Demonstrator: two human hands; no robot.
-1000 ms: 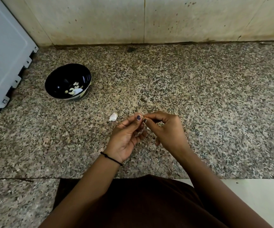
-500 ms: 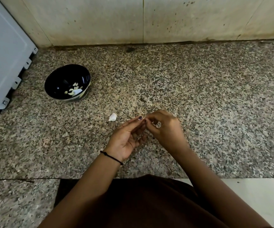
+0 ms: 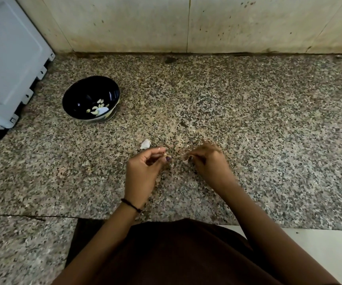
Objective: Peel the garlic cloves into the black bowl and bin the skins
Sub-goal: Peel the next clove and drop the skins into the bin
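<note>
Head view: left hand (image 3: pixel 145 167) and right hand (image 3: pixel 208 159), apart over speckled granite (image 3: pixel 268 140), pinch pale garlic bits (image 3: pixel 163 154).

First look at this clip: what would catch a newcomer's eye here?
At centre, two bare hands hover just apart above the speckled granite counter: the left hand pinches a small pale piece, probably a garlic clove; the right hand is curled and blurred. At the back left sits the black bowl holding peeled cloves, and a white scrap lies on the counter just beyond the left hand.
</note>
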